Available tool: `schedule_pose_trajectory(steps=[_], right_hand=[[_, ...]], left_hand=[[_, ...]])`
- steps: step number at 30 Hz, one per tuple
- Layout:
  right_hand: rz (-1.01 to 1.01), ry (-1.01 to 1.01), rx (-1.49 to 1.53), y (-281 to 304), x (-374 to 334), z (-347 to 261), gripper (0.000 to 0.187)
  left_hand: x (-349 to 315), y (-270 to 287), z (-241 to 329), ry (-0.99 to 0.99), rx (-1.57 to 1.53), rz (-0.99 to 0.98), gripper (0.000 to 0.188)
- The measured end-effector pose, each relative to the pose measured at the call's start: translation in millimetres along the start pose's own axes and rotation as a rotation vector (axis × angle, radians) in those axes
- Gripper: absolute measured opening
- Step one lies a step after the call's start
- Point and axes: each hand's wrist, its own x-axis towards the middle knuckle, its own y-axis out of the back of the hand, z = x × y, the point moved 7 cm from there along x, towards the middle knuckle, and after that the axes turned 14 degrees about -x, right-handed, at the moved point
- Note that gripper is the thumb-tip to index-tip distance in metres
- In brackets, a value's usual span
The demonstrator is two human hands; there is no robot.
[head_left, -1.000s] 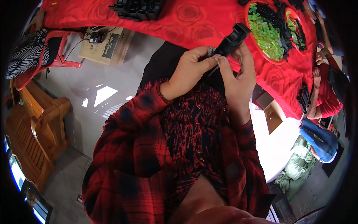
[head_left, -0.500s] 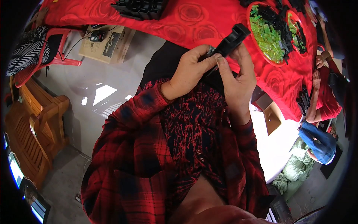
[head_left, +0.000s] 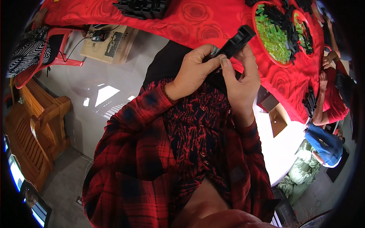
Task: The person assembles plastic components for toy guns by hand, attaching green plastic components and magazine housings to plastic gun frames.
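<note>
A long black plastic part (head_left: 237, 41), slim and with a raised, notched end, is tilted up between my two hands, over my lap at the table's near edge. My left hand (head_left: 194, 68) is closed around its lower end, thumb laid along it. On the other side, my right hand (head_left: 243, 74) pinches the same part, thumb tip near my left thumb and fingers behind it. My fingers cover much of its lower half. Whether a smaller piece sits under the thumbs is hidden.
A red rose-patterned cloth (head_left: 194, 13) covers the table. On it stand a red tray (head_left: 254, 28) of yellow-green and black pieces and a stack of black parts (head_left: 142, 8). A cardboard box (head_left: 102, 47) and red chair (head_left: 72, 62) are at left. At right, a co-worker's arm (head_left: 322, 93) rests near black parts.
Almost nothing differs. The black part and both hands stay in place, with only a slight shift of my right hand.
</note>
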Motion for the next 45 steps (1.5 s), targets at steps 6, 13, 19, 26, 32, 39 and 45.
schedule_pose_trajectory(steps=[6,13,19,26,32,39,45], right_hand=[[0.026,-0.009,-0.06,-6.3,-7.2,9.6,0.05],[-0.007,-0.184,0.258,-4.3,7.0,24.4,0.046],[-0.075,-0.339,0.476,0.5,17.8,27.4,0.045],[0.034,0.051,-0.264,13.1,17.9,3.3,0.058],[-0.118,0.2,-0.579,-1.1,18.0,-17.3,0.059],[-0.183,0.174,-0.542,0.5,9.8,-19.5,0.056],[-0.067,0.192,-0.506,7.3,6.0,-17.9,0.05]], left_hand=[[2.8,4.7,-11.4,0.033,0.046,0.042,0.018],[12.3,-11.2,-19.6,0.226,-0.184,-0.137,0.022],[7.7,-17.2,-16.9,0.445,-0.467,-0.224,0.048],[17.4,-7.6,-23.8,0.479,-0.516,-0.072,0.039],[21.2,5.8,-15.9,0.135,-0.143,-0.013,0.027],[11.5,-3.7,-17.9,0.139,-0.067,-0.093,0.027],[10.5,-9.6,-13.7,0.11,-0.134,-0.065,0.024]])
